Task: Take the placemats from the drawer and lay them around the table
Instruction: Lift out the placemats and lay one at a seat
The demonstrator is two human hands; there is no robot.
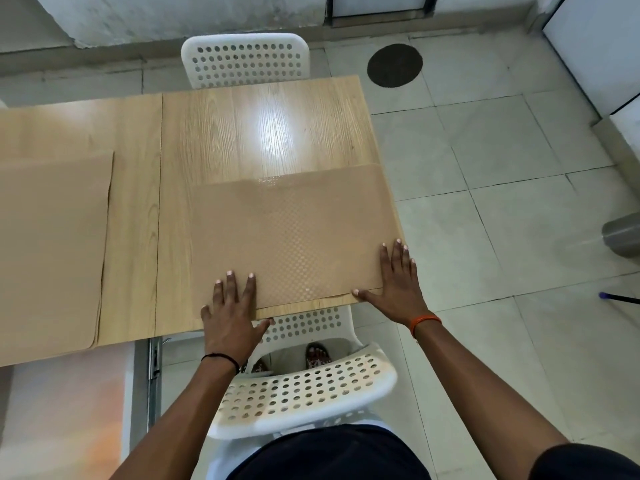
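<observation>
A white perforated chair stands at the near edge of the bench, another chair at the far edge. A dark round mat lies on the tiled floor. A grey bin shows at right.

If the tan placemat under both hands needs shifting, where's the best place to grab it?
Pinch the tan textured placemat at its near right corner, coming from the right: there it reaches the wooden table edge beside the right hand. It lies flat elsewhere, giving fingers nothing to get under.
</observation>
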